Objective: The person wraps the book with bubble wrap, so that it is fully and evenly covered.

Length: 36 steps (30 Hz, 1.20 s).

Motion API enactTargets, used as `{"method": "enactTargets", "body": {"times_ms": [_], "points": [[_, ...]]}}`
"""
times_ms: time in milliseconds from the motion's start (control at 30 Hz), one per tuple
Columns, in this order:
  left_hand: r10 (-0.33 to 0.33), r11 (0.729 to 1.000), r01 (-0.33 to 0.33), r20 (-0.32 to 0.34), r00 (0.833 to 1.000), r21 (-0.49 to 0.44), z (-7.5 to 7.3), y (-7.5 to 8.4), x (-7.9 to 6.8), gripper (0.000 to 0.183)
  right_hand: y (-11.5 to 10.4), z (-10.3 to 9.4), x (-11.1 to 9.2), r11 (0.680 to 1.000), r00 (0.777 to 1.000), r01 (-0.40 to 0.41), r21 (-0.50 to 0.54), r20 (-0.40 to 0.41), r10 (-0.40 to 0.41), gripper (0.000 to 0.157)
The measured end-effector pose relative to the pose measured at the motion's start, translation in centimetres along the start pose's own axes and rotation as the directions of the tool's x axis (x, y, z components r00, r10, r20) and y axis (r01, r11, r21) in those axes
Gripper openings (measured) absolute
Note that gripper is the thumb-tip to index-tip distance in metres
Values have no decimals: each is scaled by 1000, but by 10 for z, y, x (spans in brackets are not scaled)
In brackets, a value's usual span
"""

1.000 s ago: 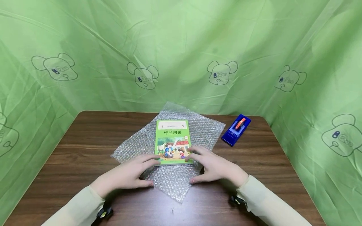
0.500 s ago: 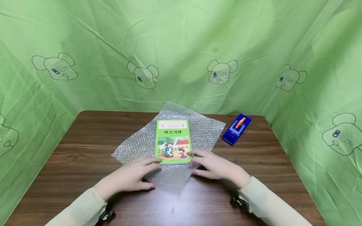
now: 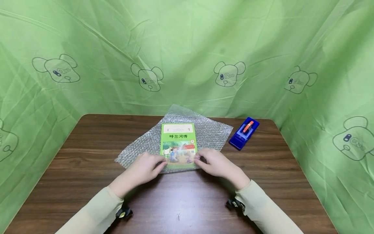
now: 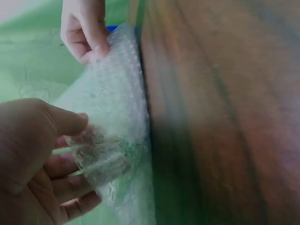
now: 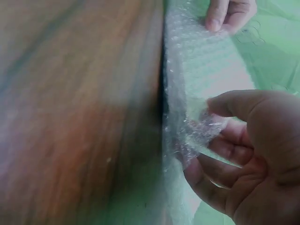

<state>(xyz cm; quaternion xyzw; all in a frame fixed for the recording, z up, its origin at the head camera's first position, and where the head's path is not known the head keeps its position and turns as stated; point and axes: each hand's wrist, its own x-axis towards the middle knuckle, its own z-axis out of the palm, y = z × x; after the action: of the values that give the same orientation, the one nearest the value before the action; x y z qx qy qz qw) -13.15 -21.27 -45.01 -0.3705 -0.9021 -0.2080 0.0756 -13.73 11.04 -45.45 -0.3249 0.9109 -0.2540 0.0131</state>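
A green picture-covered book [image 3: 179,136] lies on a sheet of bubble wrap [image 3: 140,146], which is set askew on the table. The near flap of the wrap is folded up over the book's lower part, so its cover picture looks hazy there. At the flap's left side, my left hand [image 3: 145,167] pinches the wrap between thumb and fingers. My right hand [image 3: 216,162] pinches it at the right side. In the left wrist view, the bubble wrap [image 4: 112,84] stretches between both hands. Its crumpled edge in the right wrist view lies under the right thumb [image 5: 229,103].
A flat blue plastic holder [image 3: 239,139] with an orange piece [image 3: 248,127] lies right of the wrap. The brown wooden table [image 3: 181,208] ends at a green cloth [image 3: 187,48] hung at the back and sides.
Both hands have gone from resting spread by the book's lower corners to pinching the wrap. The near corner of the wrap has been lifted and folded away from me over the book.
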Motion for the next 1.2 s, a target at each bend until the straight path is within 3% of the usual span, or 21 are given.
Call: {"method": "enactTargets", "body": {"times_ms": [267,500,667,700,800,900,1067,1200], "points": [[-118,992,117,28,993,39,5,-10,21,9,1,-2,13,993,994,-113,-21,11,113,18],[-224,973,217,86,971,83,11,-13,34,20,4,-1,20,980,979,-199,11,54,198,22],[-281,959,275,103,954,72,11,-12,36,10,5,-1,26,961,959,-273,39,86,269,22],[-285,958,280,109,952,61,11,-12,36,12,6,-2,27,957,955,-288,48,89,283,21],[-268,963,266,135,954,35,11,-11,36,39,8,-2,28,944,945,-321,79,90,314,25],[-234,972,232,165,958,34,11,-9,37,53,11,-1,27,956,956,-285,74,86,279,31],[-209,978,203,172,963,53,12,-11,36,46,10,1,24,986,984,-164,16,75,162,29],[-206,978,199,181,962,56,13,-13,34,44,10,4,23,990,989,-137,17,64,136,23]]}}
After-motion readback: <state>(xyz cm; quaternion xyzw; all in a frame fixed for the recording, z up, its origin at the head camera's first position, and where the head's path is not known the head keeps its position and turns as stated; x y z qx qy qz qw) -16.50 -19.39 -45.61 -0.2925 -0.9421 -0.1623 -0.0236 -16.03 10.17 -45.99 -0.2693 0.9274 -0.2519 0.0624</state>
